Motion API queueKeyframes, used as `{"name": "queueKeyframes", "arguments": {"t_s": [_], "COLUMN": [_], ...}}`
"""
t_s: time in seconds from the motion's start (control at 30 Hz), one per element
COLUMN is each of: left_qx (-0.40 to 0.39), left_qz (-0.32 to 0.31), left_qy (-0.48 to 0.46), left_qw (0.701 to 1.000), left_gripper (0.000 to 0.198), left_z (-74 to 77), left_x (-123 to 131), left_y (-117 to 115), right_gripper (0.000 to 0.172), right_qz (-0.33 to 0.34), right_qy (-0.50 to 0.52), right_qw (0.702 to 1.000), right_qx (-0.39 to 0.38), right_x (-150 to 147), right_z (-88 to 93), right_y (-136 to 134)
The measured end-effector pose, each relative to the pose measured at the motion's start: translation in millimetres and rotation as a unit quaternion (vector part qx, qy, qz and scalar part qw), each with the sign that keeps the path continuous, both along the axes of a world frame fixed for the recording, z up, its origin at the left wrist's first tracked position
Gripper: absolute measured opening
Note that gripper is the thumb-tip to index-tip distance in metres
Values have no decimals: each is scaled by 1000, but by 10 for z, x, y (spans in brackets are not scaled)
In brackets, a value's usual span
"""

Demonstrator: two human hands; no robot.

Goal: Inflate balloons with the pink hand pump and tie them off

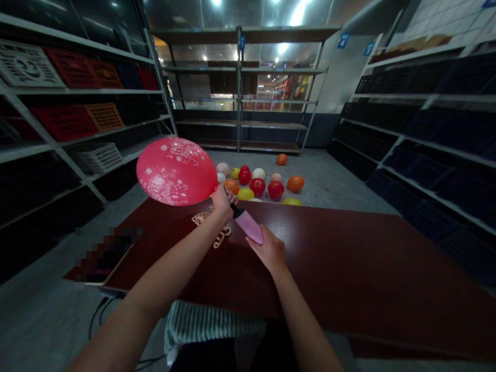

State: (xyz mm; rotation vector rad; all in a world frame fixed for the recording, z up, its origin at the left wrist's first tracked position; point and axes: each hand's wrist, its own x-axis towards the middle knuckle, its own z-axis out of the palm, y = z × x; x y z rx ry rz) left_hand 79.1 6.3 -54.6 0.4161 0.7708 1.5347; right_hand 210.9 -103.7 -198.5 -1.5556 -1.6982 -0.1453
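A large red balloon [176, 171] with a pale printed pattern is inflated above the table's left part. My left hand [222, 202] is closed around the balloon's neck, where it meets the black end of a pink hand pump [250, 225]. My right hand [270, 249] grips the lower end of the pump's pink body. Below my left hand, beige cut-out pieces [221, 235] lie on the dark reddish-brown table [341, 258]. The pump's nozzle is hidden by my left fingers.
Several balloons [257, 186] in red, orange, yellow and white lie on the floor beyond the table. Shelves with crates [103, 117] line both sides. A pixelated object [110, 253] is at the table's left edge.
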Motion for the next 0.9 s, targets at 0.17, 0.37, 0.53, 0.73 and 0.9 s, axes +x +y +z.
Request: {"name": "queueKeyframes", "arguments": {"t_s": [0.17, 0.37, 0.53, 0.73, 0.9], "left_qx": [-10, -24, -27, 5, 11], "left_qz": [25, 59, 84, 73, 60], "left_qy": [-25, -43, -44, -24, -17], "left_qw": [999, 997, 995, 997, 998], "left_gripper": [38, 39, 49, 57, 54], "left_z": [-102, -64, 89, 199, 44], "left_x": [-283, -615, -852, -837, -468], "left_y": [-75, -94, -29, 68, 80], "right_gripper": [45, 43, 43, 45, 45], "right_qz": [28, 48, 57, 49, 28], "right_qy": [-51, -99, -103, -77, -61], "right_qw": [998, 994, 993, 996, 997], "right_qx": [10, 18, 5, 13, 29], "right_x": [-41, -62, -67, -51, 7], "right_z": [-4, 11, 21, 7, -6], "right_y": [-35, -74, -89, -89, -43]}}
